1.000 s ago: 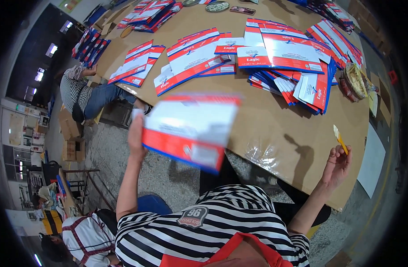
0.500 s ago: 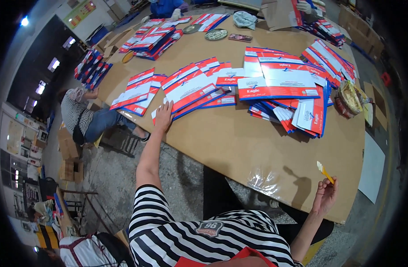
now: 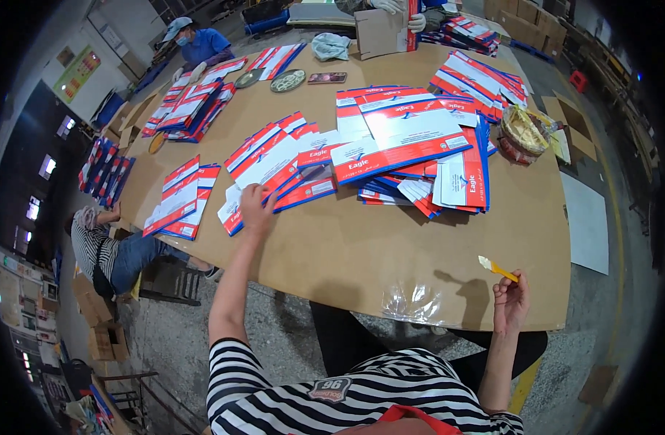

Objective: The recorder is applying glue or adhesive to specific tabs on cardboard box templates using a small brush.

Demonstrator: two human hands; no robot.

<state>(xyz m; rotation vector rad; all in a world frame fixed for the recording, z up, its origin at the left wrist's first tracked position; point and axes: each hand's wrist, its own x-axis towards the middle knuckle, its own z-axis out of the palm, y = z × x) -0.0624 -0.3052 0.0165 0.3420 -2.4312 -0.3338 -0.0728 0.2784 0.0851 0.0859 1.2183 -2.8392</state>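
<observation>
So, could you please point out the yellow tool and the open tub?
Yellow tool (image 3: 501, 271): head view, on its yellow handle.
Open tub (image 3: 517, 154): head view, on its side wall.

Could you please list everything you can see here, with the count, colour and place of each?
Table: one, brown, centre
Printed cartons: many, red, white and blue, piled across table
Paste tub: one, dark reddish, cream paste inside, table's right side
Dishes: two, greenish, far side
Phone: one, dark pinkish, beside dishes
Plastic bag: one, pale blue-green, far edge
Cardboard boxes: several, brown, floor around
Flat sheet: one, white, right of table
Co-workers: at least three, blue or striped clothing where visible, far side and left
Spatula: one, yellow, pale-tipped, front right
Striped top: one, black and white, lower edge
Left hand: one, bare, at cartons left of centre
Right hand: one, bare, holding spatula
</observation>
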